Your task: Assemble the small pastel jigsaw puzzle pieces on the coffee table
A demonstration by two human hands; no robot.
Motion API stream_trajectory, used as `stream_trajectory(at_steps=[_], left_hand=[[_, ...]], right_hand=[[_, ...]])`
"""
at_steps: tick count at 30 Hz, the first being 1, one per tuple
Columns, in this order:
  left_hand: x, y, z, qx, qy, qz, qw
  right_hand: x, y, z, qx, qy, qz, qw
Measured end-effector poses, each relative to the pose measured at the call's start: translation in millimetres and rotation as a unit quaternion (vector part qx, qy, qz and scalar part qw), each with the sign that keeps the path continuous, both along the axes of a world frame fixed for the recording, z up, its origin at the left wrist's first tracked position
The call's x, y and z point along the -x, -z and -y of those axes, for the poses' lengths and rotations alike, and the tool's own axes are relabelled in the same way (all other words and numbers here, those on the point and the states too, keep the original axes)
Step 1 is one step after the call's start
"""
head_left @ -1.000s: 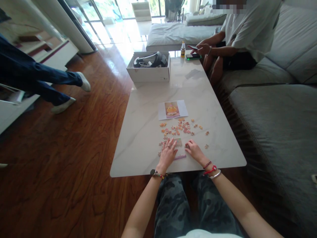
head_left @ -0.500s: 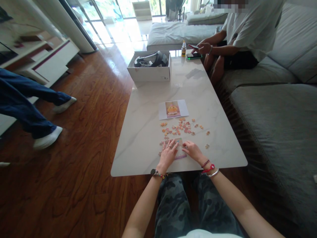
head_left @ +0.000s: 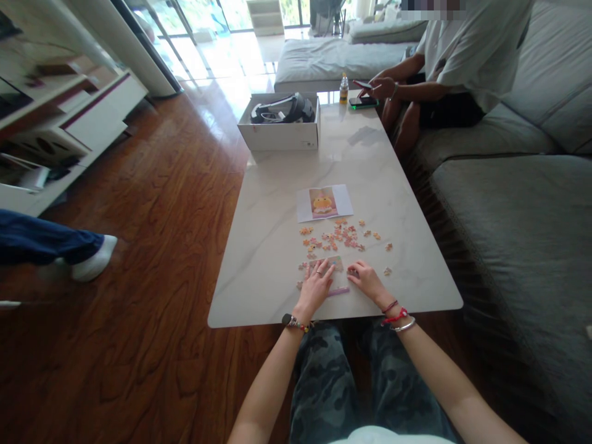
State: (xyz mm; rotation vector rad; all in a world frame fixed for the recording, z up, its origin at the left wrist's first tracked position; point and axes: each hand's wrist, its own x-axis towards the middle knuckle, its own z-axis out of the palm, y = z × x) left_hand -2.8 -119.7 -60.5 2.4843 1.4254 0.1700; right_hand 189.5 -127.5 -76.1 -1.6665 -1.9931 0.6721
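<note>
My left hand (head_left: 317, 283) lies flat with fingers spread on a partly joined jigsaw patch (head_left: 337, 264) near the front edge of the white marble table (head_left: 272, 240). My right hand (head_left: 367, 280) rests beside it, fingers curled and pinched at the patch's right edge; what they hold is too small to name. Several loose puzzle pieces (head_left: 340, 237) are scattered just beyond my hands. A printed picture sheet (head_left: 324, 202) lies past them. A thin purple strip (head_left: 338, 291) shows between my hands.
A white box (head_left: 280, 132) with a dark headset stands at the table's far end, by a small bottle (head_left: 343, 88) and a phone (head_left: 361, 103). A person sits on the grey sofa (head_left: 518, 203) at the right. Another person's leg and shoe (head_left: 92, 259) are on the wood floor, left.
The walking person's legs have moved from the upper left toward the lower left. My right hand has shifted slightly at the patch's edge; my left hand stays flat.
</note>
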Motion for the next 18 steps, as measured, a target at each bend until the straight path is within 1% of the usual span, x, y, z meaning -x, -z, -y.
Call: stream_trajectory(at_steps=[5,7,9,11,13,14,16,18], left_hand=[[-3.8,-0.1,0.3,0.000,0.003,0.005,1.000],[-3.2,-0.7,0.2,-0.002,0.004,0.010,1.000],[1.6,-2.2,1.4,-0.013,-0.005,0.017,1.000],[11.3,-4.5,4.8,-0.034,-0.046,0.025,0.998],[24.4,-7.0,10.3,-0.054,-0.123,0.033,0.990],[31.0,-8.0,13.6,-0.058,-0.168,0.035,0.983],[41.9,-8.9,19.9,-0.049,-0.247,0.024,0.967],[48.1,-7.9,24.6,-0.025,-0.286,0.009,0.958]], right_hand=[[-19.5,-0.9,3.3,-0.003,0.043,0.023,0.999],[-29.4,-1.0,6.0,-0.023,0.058,0.032,0.998],[-40.7,-1.5,10.2,-0.052,0.088,0.034,0.994],[-50.5,-2.7,14.5,-0.079,0.130,0.035,0.988],[-54.5,-4.9,16.9,-0.092,0.155,0.039,0.983],[-53.3,-6.5,16.8,-0.092,0.151,0.040,0.983],[-45.3,-10.3,14.0,-0.084,0.116,0.046,0.989],[-34.7,-14.3,9.7,-0.074,0.075,0.061,0.993]])
